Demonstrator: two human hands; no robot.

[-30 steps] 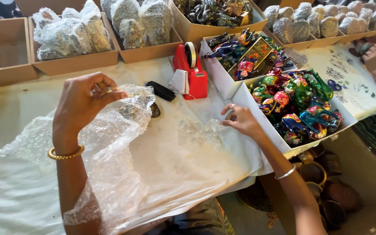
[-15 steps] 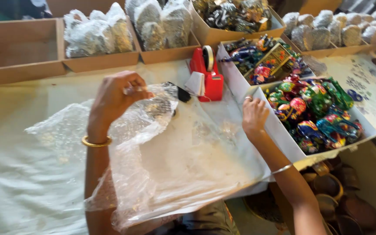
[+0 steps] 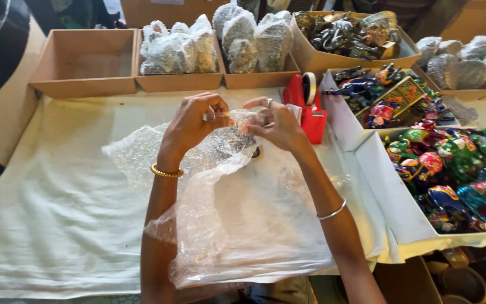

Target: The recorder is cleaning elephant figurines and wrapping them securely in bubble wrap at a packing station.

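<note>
1. Head view, the hands: the left hand (image 3: 192,121) and the right hand (image 3: 274,124) meet above the middle of the table. Both pinch the upper edge of a sheet of bubble wrap (image 3: 237,225). The left fingers are curled onto it from one side and the right fingers close on it from the other, so the plastic bunches between them.

2. Head view, the wrapped thing: a small dark object (image 3: 229,141) sits inside the gathered wrap just below the fingers. It is too blurred by the plastic to name. It seems to lie on the table, so both hands are free to work the wrap.

3. Head view, the loose sheet: the rest of the bubble wrap trails toward the person and hangs over the near edge of the white cloth (image 3: 57,214) that covers the table.

4. Head view, within reach: a red tape dispenser (image 3: 307,107) stands just beside the right hand.

5. Head view, the far row: an empty cardboard box (image 3: 82,62) sits at the left. Next to it, two boxes hold bubble-wrapped bundles (image 3: 175,45), standing upright and packed close.

6. Head view, the right side: white trays hold painted figurines (image 3: 457,169) in bright colours, unwrapped. A cardboard box behind them holds dark metallic figurines (image 3: 350,34).
</note>
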